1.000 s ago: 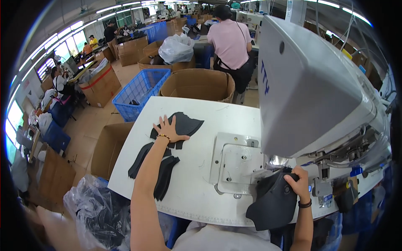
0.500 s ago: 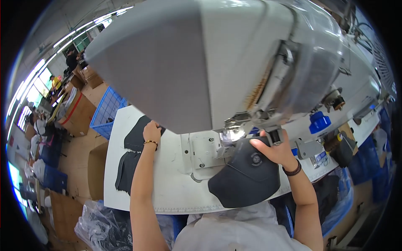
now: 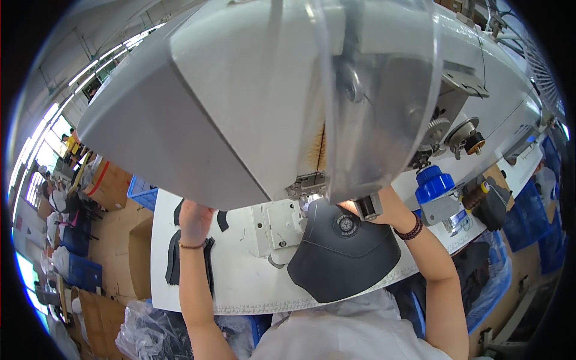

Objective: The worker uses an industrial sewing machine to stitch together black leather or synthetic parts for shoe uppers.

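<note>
Under the pale sewing machine head (image 3: 240, 108) lies a smooth black panel (image 3: 336, 264) with a curved seam and a round emblem near its upper edge. My right hand (image 3: 387, 207) grips its upper right edge, thumb by the emblem; a metal machine part covers some of the fingers. My left hand (image 3: 197, 223) is at the left of the table, over black cut pieces (image 3: 173, 264). Its fingertips are blurred and partly behind the machine head. A small black strip (image 3: 222, 222) lies just right of that hand.
The white table (image 3: 240, 282) has a ruler along its front edge. A blue knob (image 3: 433, 185) and a dark thread spool (image 3: 477, 195) are on the right. Blue crate (image 3: 143, 193) and cardboard box (image 3: 141, 258) stand left. Clear plastic bags (image 3: 144, 330) sit below the table.
The black panel has turned, its emblem moving left and its seam swinging round. My left hand has drawn back slightly toward me and left, and the black pieces beneath it have shifted. My view has tilted.
</note>
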Action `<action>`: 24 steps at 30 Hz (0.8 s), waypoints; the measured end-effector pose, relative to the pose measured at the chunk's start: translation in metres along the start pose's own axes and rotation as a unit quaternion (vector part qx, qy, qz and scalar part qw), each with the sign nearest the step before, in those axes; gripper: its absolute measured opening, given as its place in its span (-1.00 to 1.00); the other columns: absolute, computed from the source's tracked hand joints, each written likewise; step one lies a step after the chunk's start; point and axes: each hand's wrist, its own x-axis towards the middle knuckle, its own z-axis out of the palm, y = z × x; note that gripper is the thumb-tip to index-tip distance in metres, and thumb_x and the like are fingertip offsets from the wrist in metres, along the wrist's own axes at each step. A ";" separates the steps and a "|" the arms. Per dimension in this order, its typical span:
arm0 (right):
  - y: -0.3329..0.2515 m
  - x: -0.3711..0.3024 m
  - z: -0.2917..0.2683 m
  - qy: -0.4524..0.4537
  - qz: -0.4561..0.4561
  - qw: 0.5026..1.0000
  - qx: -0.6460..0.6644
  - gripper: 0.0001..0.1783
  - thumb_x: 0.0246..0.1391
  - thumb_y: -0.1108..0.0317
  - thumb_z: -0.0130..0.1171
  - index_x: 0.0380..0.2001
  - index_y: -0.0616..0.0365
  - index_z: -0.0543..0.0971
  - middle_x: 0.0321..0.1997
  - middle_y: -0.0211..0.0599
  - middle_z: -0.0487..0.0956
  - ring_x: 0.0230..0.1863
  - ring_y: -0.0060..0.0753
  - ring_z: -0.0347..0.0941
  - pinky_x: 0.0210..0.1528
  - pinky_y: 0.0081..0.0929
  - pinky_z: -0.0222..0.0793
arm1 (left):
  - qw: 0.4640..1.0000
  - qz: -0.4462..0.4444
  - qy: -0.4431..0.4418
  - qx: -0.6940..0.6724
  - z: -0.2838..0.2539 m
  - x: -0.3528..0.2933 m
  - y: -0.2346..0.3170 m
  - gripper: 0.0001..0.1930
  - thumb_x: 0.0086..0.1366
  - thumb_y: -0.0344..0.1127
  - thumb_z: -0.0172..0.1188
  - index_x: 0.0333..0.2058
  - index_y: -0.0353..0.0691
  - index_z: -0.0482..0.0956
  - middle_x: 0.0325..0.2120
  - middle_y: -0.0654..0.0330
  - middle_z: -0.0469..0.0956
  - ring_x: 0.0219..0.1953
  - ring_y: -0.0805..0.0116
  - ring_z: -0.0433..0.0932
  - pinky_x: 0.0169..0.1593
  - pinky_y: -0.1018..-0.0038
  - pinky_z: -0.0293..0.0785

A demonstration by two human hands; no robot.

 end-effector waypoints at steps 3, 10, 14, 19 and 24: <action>0.008 -0.011 0.002 0.007 0.022 0.998 0.059 -0.77 -0.28 0.40 0.29 -0.42 0.11 0.58 -0.36 -0.26 0.57 -0.30 -0.24 0.51 -0.23 -0.44 0.41 | 0.979 -0.007 -0.071 0.192 0.020 -0.027 0.013 -0.85 -0.02 -0.69 0.08 -0.47 -0.32 0.53 -0.58 0.20 0.54 -0.53 0.50 0.48 -0.45 0.63 0.40; 0.006 -0.015 0.001 0.014 0.016 0.977 0.213 -0.64 -0.36 0.36 0.36 -0.35 0.12 0.58 -0.29 -0.25 0.57 -0.27 -0.27 0.52 -0.19 -0.43 0.41 | 0.703 0.498 -0.188 0.471 0.094 -0.052 0.009 -0.76 -0.22 -0.42 0.36 -0.47 -0.14 0.58 -0.48 0.30 0.36 -0.50 0.43 0.32 -0.58 0.59 0.26; 0.008 -0.012 -0.002 -0.016 0.004 0.987 0.157 -0.61 -0.35 0.31 0.36 -0.31 0.11 0.57 -0.26 -0.24 0.56 -0.23 -0.25 0.51 -0.19 -0.43 0.41 | 0.656 0.554 -0.237 0.455 0.111 -0.043 -0.004 -0.64 -0.29 -0.50 0.19 -0.36 -0.26 0.61 -0.42 0.23 0.51 -0.39 0.34 0.48 -0.46 0.59 0.49; 0.011 -0.011 0.002 -0.001 -0.024 0.991 0.133 -0.60 -0.32 0.29 0.35 -0.29 0.09 0.56 -0.25 -0.25 0.56 -0.21 -0.23 0.50 -0.16 -0.42 0.39 | 0.659 0.553 -0.233 0.454 0.115 -0.039 -0.011 -0.78 -0.22 -0.55 0.20 -0.47 -0.28 0.58 -0.44 0.19 0.53 -0.36 0.30 0.54 -0.41 0.58 0.52; 0.010 -0.009 0.002 -0.004 -0.040 0.994 0.097 -0.61 -0.29 0.25 0.33 -0.28 0.08 0.57 -0.23 -0.26 0.56 -0.20 -0.24 0.50 -0.11 -0.41 0.36 | 0.660 0.529 -0.264 0.464 0.107 -0.041 -0.012 -0.79 -0.18 -0.51 0.24 -0.44 -0.32 0.58 -0.42 0.12 0.55 -0.32 0.21 0.55 -0.29 0.47 0.54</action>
